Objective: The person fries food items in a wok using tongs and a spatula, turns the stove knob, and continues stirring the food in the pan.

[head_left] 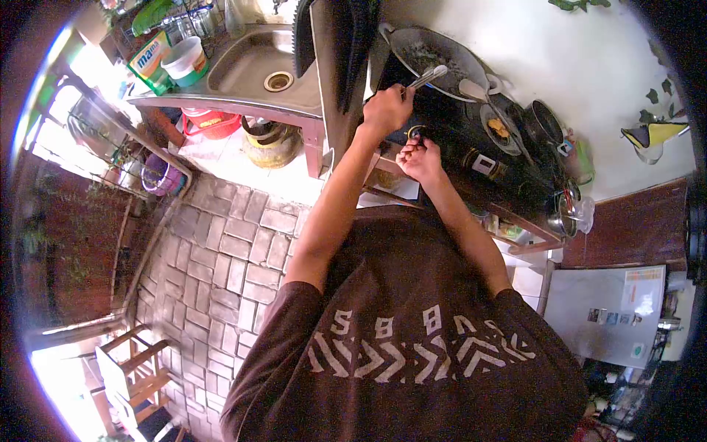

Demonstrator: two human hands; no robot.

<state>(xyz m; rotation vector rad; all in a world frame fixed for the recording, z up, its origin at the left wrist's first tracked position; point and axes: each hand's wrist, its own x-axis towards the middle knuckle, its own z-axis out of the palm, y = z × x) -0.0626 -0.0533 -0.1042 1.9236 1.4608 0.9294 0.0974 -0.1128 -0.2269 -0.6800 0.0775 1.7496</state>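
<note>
My left hand [388, 110] is closed around the end of a light-coloured utensil [429, 76], which points up and right towards a large wok [438, 59] on the dark stove. Lower and to the right, my right hand [420, 158] has its fingers curled at the stove's front edge, against a small dark round part with a yellowish rim [416, 133]. What its fingertips grip is too small to make out. Right of the wok, a smaller pan [508, 141] holds orange-yellow food [498, 127], with a pale ladle [473, 90] above it.
A metal sink [243, 71] lies at the upper left, beside a green packet [151, 62] and a tub [184, 59]. Under the counter stand a red basin [212, 124] and a gas cylinder [271, 145]. A dark upright panel [339, 74] separates sink and stove. Another pan [545, 120] is at the right.
</note>
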